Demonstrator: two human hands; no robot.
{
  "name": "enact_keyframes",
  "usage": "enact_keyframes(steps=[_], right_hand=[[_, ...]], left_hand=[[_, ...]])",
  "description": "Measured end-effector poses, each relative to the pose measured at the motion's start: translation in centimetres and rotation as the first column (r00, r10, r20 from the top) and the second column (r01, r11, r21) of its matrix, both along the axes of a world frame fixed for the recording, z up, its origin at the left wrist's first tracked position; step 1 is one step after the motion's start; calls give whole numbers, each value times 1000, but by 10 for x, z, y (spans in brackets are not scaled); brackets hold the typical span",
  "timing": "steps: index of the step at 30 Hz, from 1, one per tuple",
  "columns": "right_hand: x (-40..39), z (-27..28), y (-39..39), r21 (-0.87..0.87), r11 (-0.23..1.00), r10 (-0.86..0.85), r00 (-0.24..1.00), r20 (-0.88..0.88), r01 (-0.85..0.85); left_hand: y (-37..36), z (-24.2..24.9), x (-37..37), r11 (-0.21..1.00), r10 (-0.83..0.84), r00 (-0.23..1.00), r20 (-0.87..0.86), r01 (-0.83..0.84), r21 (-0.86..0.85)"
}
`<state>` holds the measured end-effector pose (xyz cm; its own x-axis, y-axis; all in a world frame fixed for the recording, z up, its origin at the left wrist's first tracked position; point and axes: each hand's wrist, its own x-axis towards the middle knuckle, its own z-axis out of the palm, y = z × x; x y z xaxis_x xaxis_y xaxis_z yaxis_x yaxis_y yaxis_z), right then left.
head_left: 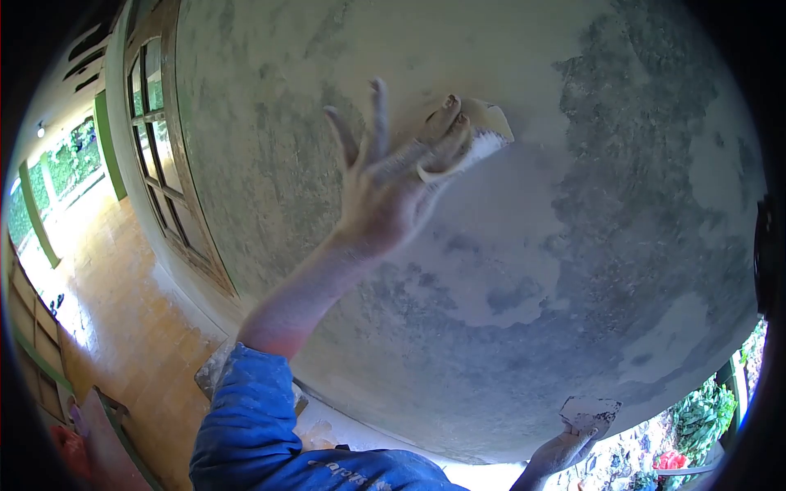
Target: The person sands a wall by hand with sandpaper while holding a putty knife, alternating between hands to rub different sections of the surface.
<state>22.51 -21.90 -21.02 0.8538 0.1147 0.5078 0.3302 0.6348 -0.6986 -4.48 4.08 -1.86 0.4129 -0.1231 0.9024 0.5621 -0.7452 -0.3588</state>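
Observation:
My left hand point(393, 176) is raised against the wall, its skin dusted pale. Thumb and some fingers grip a cream putty scraper point(494, 119), while two other fingers stick out to the side. White putty point(485, 149) lies along the scraper, whose blade is on or very close to the wall point(508, 213). Low on the right, my right hand point(569, 446) is closed around another putty scraper point(591, 409), which is flat and smeared with putty. The wall around both hands is patchy, with smooth pale coating and rough dark grey areas.
A wooden-framed window point(160, 139) is set into the wall on the left. Beyond it runs a tiled floor point(123, 286) with green posts. A pinkish panel point(115, 442) stands at lower left. Green plants point(704, 417) and a red object point(671, 461) are at lower right.

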Motion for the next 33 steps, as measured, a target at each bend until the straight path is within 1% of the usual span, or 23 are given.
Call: enact_keyframes(steps=[4, 6, 7, 9, 10, 11, 12, 13, 14, 16, 17, 19, 20, 21, 22, 23, 24, 26, 27, 29, 30, 32, 33], right_hand=[[0, -1, -4, -5, 1000, 16, 999, -39, -17], [1, -1, -5, -8, 1000, 30, 998, 57, -30], [2, 0, -4, -7, 999, 34, 998, 62, -33], [2, 1, -5, -31, 1000, 1, 998, 55, 1], [1, 0, -5, -36, 999, 11, 998, 54, -9], [2, -1, -4, -6, 1000, -10, 999, 36, 10], [3, -2, -4, 24, 999, -33, 999, 17, 32], [2, -1, -4, 25, 999, -30, 999, 18, 30], [0, 1, -5, 12, 999, -36, 999, 8, 36], [0, 2, -3, -1, 999, -37, 999, -3, 37], [1, 0, -3, -17, 999, -36, 999, 2, 36], [1, -1, -4, -44, 999, -29, 1000, 4, 29], [1, 0, -3, -44, 999, -28, 1000, -6, 27], [1, 1, -3, -44, 999, -29, 999, -16, 28], [0, 3, -3, -46, 999, -29, 999, -17, 28], [-1, 5, -3, -68, 997, -26, 1000, -18, 25], [-3, 6, -3, -88, 996, -23, 999, -22, 21], [-2, 4, -2, -95, 995, -11, 1000, 2, 12], [0, 3, -3, -105, 994, 3, 1000, 29, 0], [-1, 2, -4, -101, 995, 4, 1000, 7, -4], [0, 2, -4, -95, 995, 7, 1000, -5, -8], [0, 3, -3, -73, 997, 0, 1000, -11, -1], [0, 4, -2, -60, 998, 3, 1000, -16, -4]], left_hand=[[-9, -9, 6, 988, -91, 996, 12, 92, -127], [-1, 5, -7, 993, 84, 995, -46, -80, 93], [-2, 30, -16, 983, 174, 984, 31, -175, 46], [4, 43, -17, 986, 164, 981, 104, -167, 24], [4, 44, -15, 988, 148, 974, 169, -152, 10], [-2, 25, -8, 987, 156, 973, 169, -159, 7], [-13, -9, 3, 993, 80, 997, 23, -78, -86], [-26, -17, 7, 982, -14, 993, -113, -7, -188], [-20, -12, 5, 982, -11, 994, -110, -10, -188], [-1, 18, -7, 997, 65, 997, 49, -67, 46], [2, 28, -9, 997, 70, 996, 49, -72, 41], [3, 37, -9, 986, 161, 970, 180, -168, 25], [-3, 18, 0, 985, 167, 970, 178, -173, 20], [-14, -16, 13, 991, 128, 991, 31, -127, -47], [-27, -23, 18, 989, 73, 991, -113, -87, -118], [-18, -15, 16, 994, -107, 994, -6, 107, -39], [-5, -2, 9, 993, -108, 994, -9, 108, -39], [5, 32, -8, 977, 163, 977, 135, -179, 114], [4, 21, 2, 978, 160, 978, 130, -175, 112], [-2, -8, 29, 972, -196, 969, 152, 212, -98], [-3, -15, 28, 971, -205, 967, 151, 220, -95], [-15, -9, 6, 999, 31, 996, -82, -33, -27], [-15, 20, -6, 977, 177, 984, -11, -174, 122]])
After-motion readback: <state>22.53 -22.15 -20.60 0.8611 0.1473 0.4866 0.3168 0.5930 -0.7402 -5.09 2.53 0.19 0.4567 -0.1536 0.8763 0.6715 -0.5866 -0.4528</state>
